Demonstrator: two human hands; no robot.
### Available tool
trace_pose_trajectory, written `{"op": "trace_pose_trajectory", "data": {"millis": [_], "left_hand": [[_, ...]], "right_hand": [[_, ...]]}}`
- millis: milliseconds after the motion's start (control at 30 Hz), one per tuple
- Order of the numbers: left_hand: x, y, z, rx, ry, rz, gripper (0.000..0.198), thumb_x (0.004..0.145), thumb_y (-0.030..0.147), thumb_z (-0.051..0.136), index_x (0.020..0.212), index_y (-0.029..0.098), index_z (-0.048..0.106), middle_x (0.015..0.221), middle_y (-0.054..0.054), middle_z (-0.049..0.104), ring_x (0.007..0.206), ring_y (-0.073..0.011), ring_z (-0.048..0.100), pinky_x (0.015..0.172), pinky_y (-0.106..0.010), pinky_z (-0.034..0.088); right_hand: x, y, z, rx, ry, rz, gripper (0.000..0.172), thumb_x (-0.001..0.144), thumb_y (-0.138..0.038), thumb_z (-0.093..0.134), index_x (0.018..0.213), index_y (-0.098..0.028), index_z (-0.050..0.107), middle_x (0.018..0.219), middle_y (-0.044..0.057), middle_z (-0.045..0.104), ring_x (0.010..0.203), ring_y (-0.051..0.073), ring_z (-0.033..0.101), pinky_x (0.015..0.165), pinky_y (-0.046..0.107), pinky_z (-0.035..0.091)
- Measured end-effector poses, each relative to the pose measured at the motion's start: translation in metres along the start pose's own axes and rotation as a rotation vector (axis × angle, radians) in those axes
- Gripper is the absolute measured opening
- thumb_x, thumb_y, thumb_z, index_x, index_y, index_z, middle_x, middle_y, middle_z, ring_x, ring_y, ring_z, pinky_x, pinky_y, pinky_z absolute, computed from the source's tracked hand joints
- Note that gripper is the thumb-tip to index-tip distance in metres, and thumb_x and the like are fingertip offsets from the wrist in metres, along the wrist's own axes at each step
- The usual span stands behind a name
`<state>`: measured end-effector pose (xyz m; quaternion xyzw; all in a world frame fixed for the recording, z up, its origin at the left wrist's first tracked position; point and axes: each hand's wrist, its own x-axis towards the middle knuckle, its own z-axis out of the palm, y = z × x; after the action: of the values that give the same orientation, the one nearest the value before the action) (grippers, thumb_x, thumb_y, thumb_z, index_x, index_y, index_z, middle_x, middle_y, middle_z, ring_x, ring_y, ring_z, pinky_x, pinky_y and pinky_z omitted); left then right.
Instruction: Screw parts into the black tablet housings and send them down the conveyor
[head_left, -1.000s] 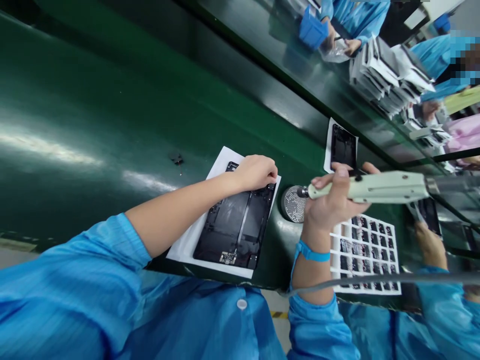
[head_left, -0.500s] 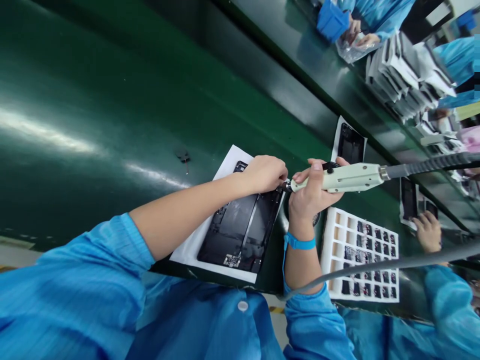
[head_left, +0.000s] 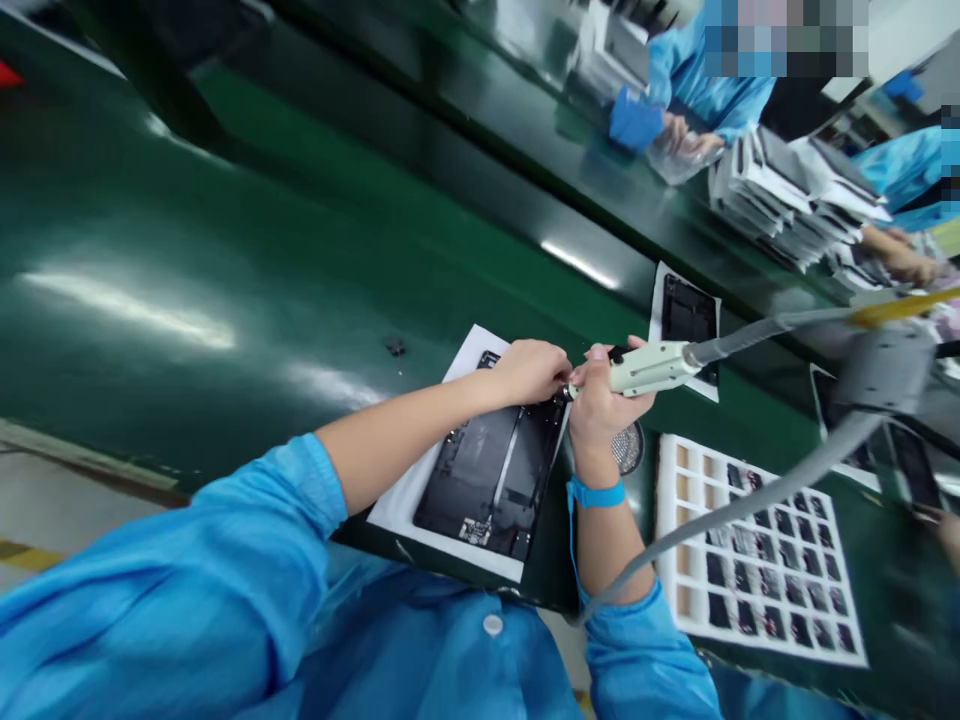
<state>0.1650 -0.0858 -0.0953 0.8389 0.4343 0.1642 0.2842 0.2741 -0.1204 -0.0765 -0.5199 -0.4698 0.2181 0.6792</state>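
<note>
Green workbench [head_left: 225, 250], head view. Item: black device back panel [head_left: 487, 470], flat on a white paper sheet [head_left: 397, 515]. Left hand [head_left: 529, 372]: fingers curled, resting on the panel's far edge. Right hand [head_left: 607, 400]: closed around a pale green electric screwdriver [head_left: 649, 370], its tip at that same edge, contact unclear. Right of the panel: round mesh dish [head_left: 626, 447], white compartment tray [head_left: 757, 550]. Risk: a slipping tip could scratch the panel or jab the left fingers; a tug from the grey cable [head_left: 750, 500] could cause it.
</note>
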Motion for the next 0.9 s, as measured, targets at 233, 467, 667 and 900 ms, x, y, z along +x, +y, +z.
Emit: {"op": "trace_pose_trajectory", "data": {"millis": [233,467,667,900], "left_hand": [[-0.079,-0.016,-0.042,-0.288,0.186,-0.002,0.028,0.104,0.030,0.075,0.125,0.013,0.081,0.124,-0.017,0.080,0.122,-0.0290,0.074,0.113,-0.041,0.055],[-0.224,-0.027,-0.063,-0.814,0.274,-0.684,0.081,0.080,0.050,0.091,0.149,0.019,0.064,0.143,-0.019,0.074,0.113,-0.0281,0.078,0.091,-0.037,0.063],[-0.225,-0.008,-0.041,-0.426,-0.013,-0.784,0.034,0.085,0.047,0.074,0.069,0.021,0.059,0.058,0.002,0.055,0.055,-0.0163,0.054,0.058,-0.030,0.034],[-0.210,-0.002,-0.039,-0.515,0.197,-0.748,0.032,0.088,0.051,0.072,0.084,0.022,0.061,0.077,0.001,0.066,0.074,-0.0209,0.061,0.067,-0.030,0.041]], "right_hand": [[0.004,-0.028,-0.055,0.059,0.081,0.052,0.059,0.075,-0.037,0.096,0.123,-0.020,0.065,0.081,-0.004,0.075,0.049,0.013,0.060,0.056,0.032,0.055],[-0.008,-0.021,-0.096,-0.050,0.241,0.014,0.048,0.069,-0.047,0.101,0.104,-0.024,0.077,0.073,0.003,0.071,0.050,0.025,0.062,0.058,0.050,0.057],[-0.021,-0.031,-0.093,-0.211,0.054,-0.063,0.044,0.076,-0.059,0.095,0.098,-0.025,0.077,0.077,0.008,0.077,0.059,0.029,0.071,0.061,0.050,0.063],[-0.019,-0.026,-0.094,-0.166,0.070,-0.022,0.055,0.079,-0.070,0.092,0.097,-0.021,0.076,0.075,0.008,0.077,0.058,0.026,0.072,0.061,0.043,0.066]]}}
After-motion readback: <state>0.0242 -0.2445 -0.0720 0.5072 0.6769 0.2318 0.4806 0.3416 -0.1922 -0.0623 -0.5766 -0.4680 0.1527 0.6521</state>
